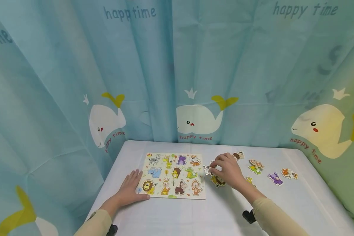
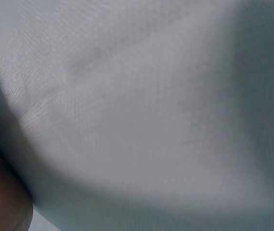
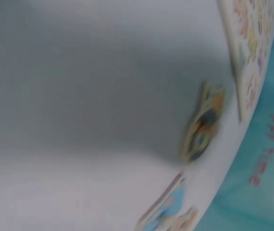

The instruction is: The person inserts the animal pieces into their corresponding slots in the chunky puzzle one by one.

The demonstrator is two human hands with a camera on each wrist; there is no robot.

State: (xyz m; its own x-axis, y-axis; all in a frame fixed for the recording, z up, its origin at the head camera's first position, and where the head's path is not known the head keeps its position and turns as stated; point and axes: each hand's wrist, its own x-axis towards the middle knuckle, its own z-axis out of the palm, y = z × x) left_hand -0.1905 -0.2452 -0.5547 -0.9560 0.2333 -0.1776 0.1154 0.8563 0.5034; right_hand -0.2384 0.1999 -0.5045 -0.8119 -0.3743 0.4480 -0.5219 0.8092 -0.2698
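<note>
A pale puzzle board (image 1: 171, 160) printed with animal pictures lies on the white table in the head view. My left hand (image 1: 131, 188) rests at its left edge, fingers stretched out and thumb along the lower corner. To the right of the board, my right hand (image 1: 228, 170) pinches a zebra puzzle piece (image 1: 207, 169) between thumb and fingertips. A lion piece (image 1: 217, 181) lies just below that hand; the right wrist view shows the lion piece (image 3: 204, 125) blurred, with a blue piece (image 3: 168, 204) nearby. The left wrist view is mostly blurred cloth.
Loose animal pieces are scattered at the right: a brown one (image 1: 239, 155), a crocodile piece (image 1: 255, 169) partly under another, a purple one (image 1: 275, 179) and an orange-white one (image 1: 289, 173). A yellow piece (image 1: 249, 180) sits behind the right wrist. A blue whale-print curtain (image 1: 194, 65) hangs behind the table.
</note>
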